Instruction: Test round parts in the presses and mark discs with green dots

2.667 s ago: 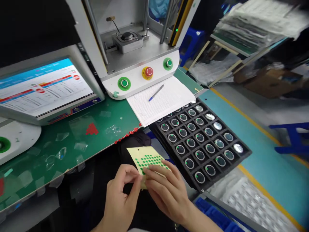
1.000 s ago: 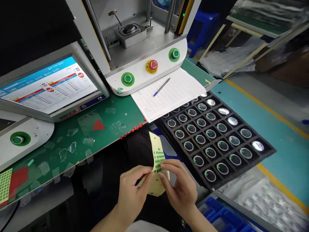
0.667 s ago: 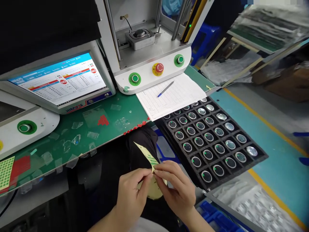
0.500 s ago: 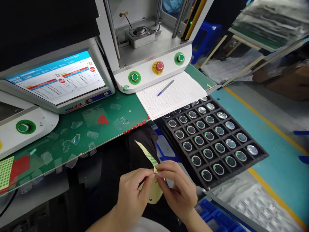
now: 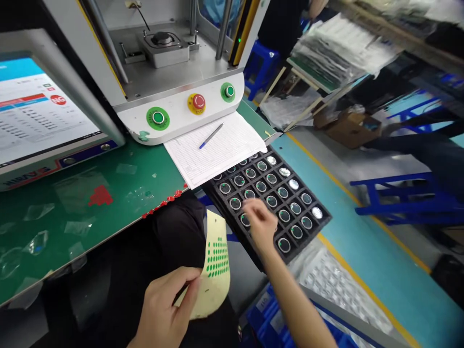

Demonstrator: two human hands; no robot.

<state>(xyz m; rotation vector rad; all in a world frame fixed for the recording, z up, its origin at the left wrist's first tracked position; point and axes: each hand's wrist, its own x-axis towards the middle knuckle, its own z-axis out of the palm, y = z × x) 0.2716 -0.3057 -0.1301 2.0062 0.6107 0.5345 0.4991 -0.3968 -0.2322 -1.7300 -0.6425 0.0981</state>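
My left hand [image 5: 163, 309] pinches the lower edge of a pale yellow sticker sheet [image 5: 213, 285] that carries rows of small green dots, held over my lap. My right hand [image 5: 261, 225], blurred by motion, reaches over the near rows of a black foam tray [image 5: 324, 218]. The tray holds several round glass-faced parts [image 5: 283, 192], many marked with a green dot. Whether the right fingertips carry a sticker is hidden by blur.
A press machine has green [image 5: 157, 117], red [image 5: 198, 102] and green [image 5: 228, 91] buttons. A log sheet [image 5: 217, 154] with a pen [image 5: 211, 136] overlaps the tray's far edge. A monitor [image 5: 36, 116] stands left on the green bench [image 5: 90, 212]. Blue bins [image 5: 268, 314] sit below.
My right hand has left the sticker sheet and moved forward over the tray. The left hand alone now holds the sheet. The view has swung to the right.
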